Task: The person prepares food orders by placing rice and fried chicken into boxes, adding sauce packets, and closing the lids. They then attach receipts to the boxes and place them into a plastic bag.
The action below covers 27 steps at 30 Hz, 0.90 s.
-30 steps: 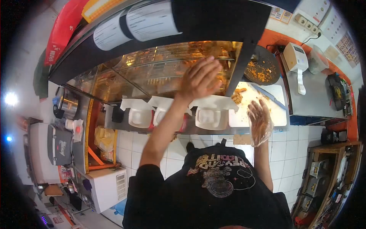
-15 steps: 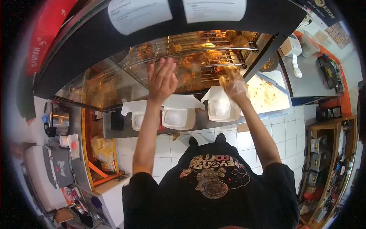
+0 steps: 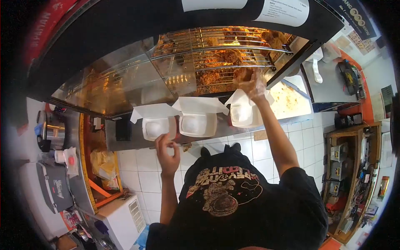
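My left hand (image 3: 168, 155) is bare, its fingers curled and thumb close to the forefinger, with nothing visible in it. It is at the front edge of the left white box (image 3: 157, 128). My right hand (image 3: 255, 85), in a clear plastic glove, reaches to the lit display cabinet, its fingers around a brown fried piece (image 3: 243, 75), partly blurred. Below it stands the right open box (image 3: 246, 115). The middle open box (image 3: 199, 124) holds a white mound, as do the other two.
Fried pieces (image 3: 228, 56) lie on wire racks in the cabinet. A crumb-covered white board (image 3: 290, 98) with a knife (image 3: 295, 86) is at the right. A wooden shelf unit (image 3: 354, 146) stands right, and a grey case (image 3: 56, 187) is on the left.
My left hand has dropped from the cabinet glass toward me, its fingers now curled. My right hand stays by the cabinet opening, with a brown piece now visible at its fingers. The view has shifted slightly.
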Tool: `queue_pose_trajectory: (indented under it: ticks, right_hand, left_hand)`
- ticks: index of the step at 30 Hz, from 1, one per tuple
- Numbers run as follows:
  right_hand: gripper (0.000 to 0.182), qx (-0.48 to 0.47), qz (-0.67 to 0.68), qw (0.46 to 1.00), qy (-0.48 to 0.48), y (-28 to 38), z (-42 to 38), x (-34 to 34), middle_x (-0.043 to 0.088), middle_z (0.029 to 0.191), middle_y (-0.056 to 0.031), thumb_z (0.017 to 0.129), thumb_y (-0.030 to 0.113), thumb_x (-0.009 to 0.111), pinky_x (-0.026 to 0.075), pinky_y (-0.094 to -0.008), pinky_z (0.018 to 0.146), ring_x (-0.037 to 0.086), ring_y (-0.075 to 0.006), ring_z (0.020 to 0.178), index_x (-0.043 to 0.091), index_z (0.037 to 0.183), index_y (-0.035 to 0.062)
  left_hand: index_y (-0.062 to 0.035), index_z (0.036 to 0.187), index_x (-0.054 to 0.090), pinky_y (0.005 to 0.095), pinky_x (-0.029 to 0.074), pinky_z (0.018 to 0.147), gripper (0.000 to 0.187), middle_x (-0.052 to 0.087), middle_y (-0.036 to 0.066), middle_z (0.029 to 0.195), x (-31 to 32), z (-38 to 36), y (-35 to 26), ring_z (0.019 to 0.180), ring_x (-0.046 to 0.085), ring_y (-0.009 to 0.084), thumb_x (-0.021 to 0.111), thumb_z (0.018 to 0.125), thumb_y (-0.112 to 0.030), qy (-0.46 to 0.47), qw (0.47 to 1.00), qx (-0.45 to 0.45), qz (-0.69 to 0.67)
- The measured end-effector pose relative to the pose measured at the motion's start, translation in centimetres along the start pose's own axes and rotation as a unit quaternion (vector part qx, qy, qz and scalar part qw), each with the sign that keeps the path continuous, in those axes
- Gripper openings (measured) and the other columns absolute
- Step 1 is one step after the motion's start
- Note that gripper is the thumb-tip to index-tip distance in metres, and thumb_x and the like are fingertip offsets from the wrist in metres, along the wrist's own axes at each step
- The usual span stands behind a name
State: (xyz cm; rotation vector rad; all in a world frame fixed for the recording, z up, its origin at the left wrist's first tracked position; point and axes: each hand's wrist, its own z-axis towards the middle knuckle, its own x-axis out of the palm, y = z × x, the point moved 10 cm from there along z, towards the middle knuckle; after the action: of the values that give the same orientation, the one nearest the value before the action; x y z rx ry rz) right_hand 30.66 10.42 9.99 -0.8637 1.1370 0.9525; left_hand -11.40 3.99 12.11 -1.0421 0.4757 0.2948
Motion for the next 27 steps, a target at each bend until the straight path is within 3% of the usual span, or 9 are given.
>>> queue_pose_trajectory:
  ticks: [2, 4, 5, 8, 10, 13, 16, 21, 27]
  right_hand:
    - [0.093, -0.016, 0.400, 0.896, -0.192, -0.1, -3.1, -5.9, 0.047, 0.135, -0.0170, 0.074, 0.040, 0.083, 0.040, -0.0395, 0.107, 0.045, -0.0304, 0.128, 0.034, 0.143, 0.0034]
    - [0.104, -0.021, 0.492, 0.849, -0.190, 0.2, -5.6, -7.4, 0.045, 0.129, -0.0189, 0.063, 0.028, 0.092, 0.042, -0.0387, 0.105, 0.048, -0.0302, 0.124, 0.030, 0.141, -0.0039]
    - [0.100, -0.012, 0.533, 0.827, -0.179, -0.2, -6.8, -6.9, 0.045, 0.133, -0.0123, 0.064, 0.019, 0.092, 0.042, -0.0385, 0.106, 0.048, -0.0246, 0.123, 0.031, 0.142, 0.0015]
    - [0.098, 0.028, 0.489, 0.850, -0.194, -1.6, -9.8, -8.1, 0.047, 0.127, -0.0156, 0.063, 0.024, 0.092, 0.046, -0.0367, 0.100, 0.051, -0.0262, 0.119, 0.035, 0.140, 0.0024]
    - [0.096, 0.049, 0.509, 0.837, -0.193, -2.9, -10.9, -7.1, 0.048, 0.126, -0.0159, 0.063, 0.024, 0.092, 0.046, -0.0398, 0.098, 0.052, -0.0285, 0.116, 0.037, 0.139, 0.0039]
    - [0.084, 0.128, 0.400, 0.895, -0.150, -5.7, -13.1, -0.9, 0.052, 0.123, -0.0168, 0.066, 0.039, 0.086, 0.043, -0.0478, 0.097, 0.052, -0.0361, 0.110, 0.046, 0.131, 0.0054]
    - [0.079, 0.186, 0.325, 0.925, -0.058, -6.5, -14.7, 1.3, 0.057, 0.117, -0.0166, 0.066, 0.042, 0.082, 0.043, -0.0487, 0.096, 0.053, -0.0363, 0.109, 0.049, 0.128, 0.0063]
    - [0.074, 0.277, 0.293, 0.915, 0.003, -7.1, -15.3, 4.3, 0.058, 0.113, -0.0253, 0.068, 0.040, 0.080, 0.045, -0.0459, 0.094, 0.054, -0.0390, 0.110, 0.052, 0.126, 0.0033]
    - [0.055, 0.172, 0.139, 0.975, -0.020, -4.8, -12.7, 5.8, 0.058, 0.113, -0.0218, 0.073, 0.031, 0.076, 0.046, -0.0451, 0.091, 0.055, -0.0411, 0.107, 0.058, 0.118, 0.0050]
  left_hand:
    - [0.0010, 0.126, 0.051, 0.0310, 0.051, 0.076, 0.039, 0.061, 0.013, 0.096, -0.5, -0.3, 1.2, 0.102, 0.055, 0.0233, 0.059, 0.087, 0.002, 0.013, 0.999, -0.026, 0.014]
    - [0.0015, 0.125, 0.053, 0.0315, 0.050, 0.071, 0.041, 0.056, 0.017, 0.108, -0.8, -0.8, 1.7, 0.089, 0.058, 0.0238, 0.059, 0.085, 0.004, -0.005, 1.000, -0.025, 0.017]
    - [0.0018, 0.125, 0.053, 0.0316, 0.049, 0.071, 0.040, 0.058, 0.016, 0.104, -0.5, -0.7, 2.1, 0.088, 0.058, 0.0233, 0.059, 0.086, 0.004, -0.014, 0.999, -0.049, -0.012]
    - [0.0016, 0.125, 0.053, 0.0318, 0.049, 0.070, 0.040, 0.057, 0.016, 0.108, 1.4, 0.7, 0.8, 0.087, 0.059, 0.0210, 0.059, 0.086, 0.004, 0.015, 0.997, -0.062, -0.047]
    - [0.0008, 0.125, 0.053, 0.0302, 0.050, 0.070, 0.041, 0.055, 0.016, 0.113, 2.9, 1.1, 0.5, 0.082, 0.059, 0.0186, 0.060, 0.085, 0.004, 0.023, 0.995, -0.051, -0.080]
    - [-0.0005, 0.127, 0.052, 0.0272, 0.051, 0.069, 0.043, 0.053, 0.016, 0.116, 4.8, 1.9, -1.4, 0.073, 0.060, 0.0152, 0.060, 0.085, 0.004, 0.086, 0.993, -0.004, -0.083]
    - [-0.0003, 0.129, 0.050, 0.0292, 0.055, 0.073, 0.042, 0.053, 0.013, 0.117, 6.0, 1.7, -1.3, 0.086, 0.062, 0.0159, 0.061, 0.088, 0.002, 0.160, 0.983, -0.033, -0.081]
    - [-0.0019, 0.131, 0.050, 0.0285, 0.053, 0.073, 0.045, 0.053, 0.014, 0.118, 6.0, 1.8, -1.2, 0.083, 0.061, 0.0151, 0.061, 0.087, 0.002, 0.175, 0.980, -0.048, -0.079]
    - [-0.0021, 0.132, 0.049, 0.0277, 0.053, 0.071, 0.046, 0.052, 0.014, 0.121, 5.0, 1.3, -0.8, 0.083, 0.061, 0.0147, 0.061, 0.088, 0.002, 0.171, 0.980, -0.065, -0.081]
